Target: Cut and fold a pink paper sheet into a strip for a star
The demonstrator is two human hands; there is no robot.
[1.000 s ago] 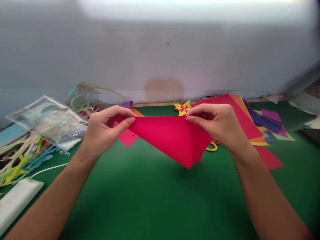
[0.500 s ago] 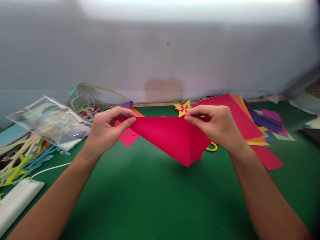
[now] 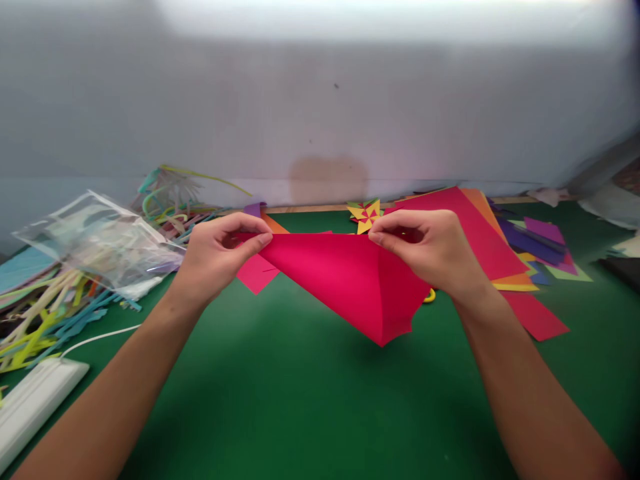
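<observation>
Between my two hands a red sheet of paper (image 3: 340, 280) is held up above the green table top (image 3: 310, 400). Its upper edge runs straight from hand to hand, and a crease goes down to a pointed lower corner. My left hand (image 3: 220, 257) pinches the left end of that edge between thumb and fingers. Farther right along the edge, my right hand (image 3: 425, 250) pinches it the same way. Part of the paper is hidden behind my right hand. Just behind the sheet a yellow loop-shaped handle (image 3: 429, 296) peeks out.
A yellow and red paper star (image 3: 367, 217) lies at the back. Stacked red sheets (image 3: 483, 243) and coloured scraps (image 3: 540, 243) are at right. On the left are a clear plastic bag (image 3: 107, 243), paper strips (image 3: 60, 320) and a white power strip (image 3: 43, 407) with its cable.
The paper's lower corner has swung slightly down and to the right, covering more of the yellow handle. Both hands keep their pinch in nearly the same place.
</observation>
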